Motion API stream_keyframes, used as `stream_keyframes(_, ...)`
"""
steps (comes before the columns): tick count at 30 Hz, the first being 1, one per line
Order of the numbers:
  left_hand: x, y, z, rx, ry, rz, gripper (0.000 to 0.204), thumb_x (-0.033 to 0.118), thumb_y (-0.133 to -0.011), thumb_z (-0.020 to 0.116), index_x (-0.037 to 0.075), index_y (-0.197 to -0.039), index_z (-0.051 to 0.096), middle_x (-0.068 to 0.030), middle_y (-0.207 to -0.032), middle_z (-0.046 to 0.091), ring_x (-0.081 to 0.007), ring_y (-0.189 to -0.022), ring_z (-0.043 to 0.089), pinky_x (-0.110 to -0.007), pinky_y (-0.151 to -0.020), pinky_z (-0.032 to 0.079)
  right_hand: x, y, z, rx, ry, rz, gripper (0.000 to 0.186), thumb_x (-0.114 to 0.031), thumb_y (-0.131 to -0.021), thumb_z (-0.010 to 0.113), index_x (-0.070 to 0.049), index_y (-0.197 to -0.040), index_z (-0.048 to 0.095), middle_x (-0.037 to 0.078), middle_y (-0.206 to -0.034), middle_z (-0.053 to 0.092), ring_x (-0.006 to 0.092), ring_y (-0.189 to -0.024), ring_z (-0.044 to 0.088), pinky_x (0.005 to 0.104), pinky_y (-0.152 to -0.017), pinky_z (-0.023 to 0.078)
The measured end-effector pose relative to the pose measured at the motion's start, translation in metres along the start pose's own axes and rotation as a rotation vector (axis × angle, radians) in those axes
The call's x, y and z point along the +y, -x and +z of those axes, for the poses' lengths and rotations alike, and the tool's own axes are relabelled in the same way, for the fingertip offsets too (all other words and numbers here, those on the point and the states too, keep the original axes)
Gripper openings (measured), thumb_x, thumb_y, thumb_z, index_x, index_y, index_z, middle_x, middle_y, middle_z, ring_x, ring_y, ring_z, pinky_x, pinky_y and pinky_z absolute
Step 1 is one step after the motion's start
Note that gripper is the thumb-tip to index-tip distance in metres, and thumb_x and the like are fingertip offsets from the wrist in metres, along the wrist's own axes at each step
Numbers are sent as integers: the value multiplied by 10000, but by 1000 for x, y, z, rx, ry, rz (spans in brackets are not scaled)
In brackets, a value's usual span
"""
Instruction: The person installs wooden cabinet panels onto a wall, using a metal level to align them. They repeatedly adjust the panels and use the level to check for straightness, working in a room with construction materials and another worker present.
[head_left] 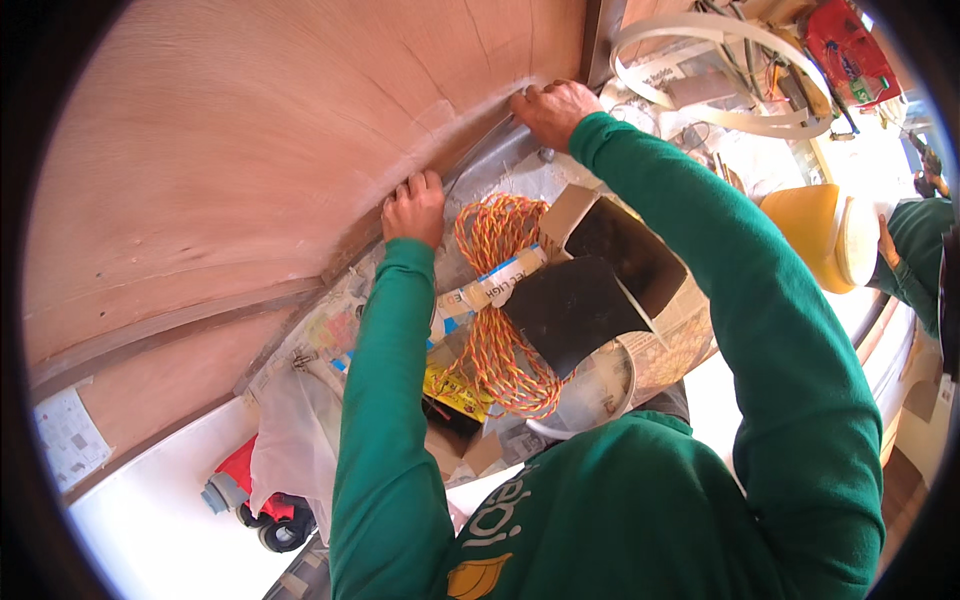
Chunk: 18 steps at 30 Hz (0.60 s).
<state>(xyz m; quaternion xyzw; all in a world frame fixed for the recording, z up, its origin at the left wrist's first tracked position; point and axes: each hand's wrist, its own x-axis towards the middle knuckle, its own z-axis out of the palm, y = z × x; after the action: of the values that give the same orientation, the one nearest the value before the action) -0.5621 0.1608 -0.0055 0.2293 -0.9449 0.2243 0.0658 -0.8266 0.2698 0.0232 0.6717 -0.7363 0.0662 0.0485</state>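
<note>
Both arms, in green sleeves, reach forward to the lower edge of a large wooden panel (270, 140). My left hand (414, 210) is closed, its fingers curled against the panel's edge. Farther off to the right, my right hand (557, 113) is also closed at that edge, near the panel's corner. A thin dark wire-like line (468, 168) runs along the edge between the hands, ending near the right fingertips. What either hand grips is hidden. Just below them lies a coil of twisted red and yellow wire (497, 235), wrapped round its middle by a printed paper band (490, 290).
An open cardboard box (580, 215) with a dark inside stands between my arms. At right are a yellow jug (805, 235), a looped white strip (640, 85) and a red package (850, 55). Another person's hand (887, 242) shows beside the jug. A clear plastic bag (295, 440) hangs lower left.
</note>
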Motion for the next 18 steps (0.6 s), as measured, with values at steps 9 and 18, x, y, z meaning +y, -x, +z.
stream_keyframes(9,-4,-6,0,-7,36,0,159,137,-812,647,131,-953,574,-49,-919,601,-236,-830,679,-368,-651,578,12,-10,-14,-229,-25,22,273,-291,-952,516,-114,-1100,663,135,-999,726,329,-911,716,469,-784,568)
stream_keyframes(18,11,-38,-3,17,66,-5,167,134,-805,649,127,-961,589,-37,-945,630,-239,-851,692,-392,-674,585,22,-12,-44,-15,59,28,243,-227,-943,506,-84,-1056,667,128,-983,732,311,-934,713,446,-786,563)
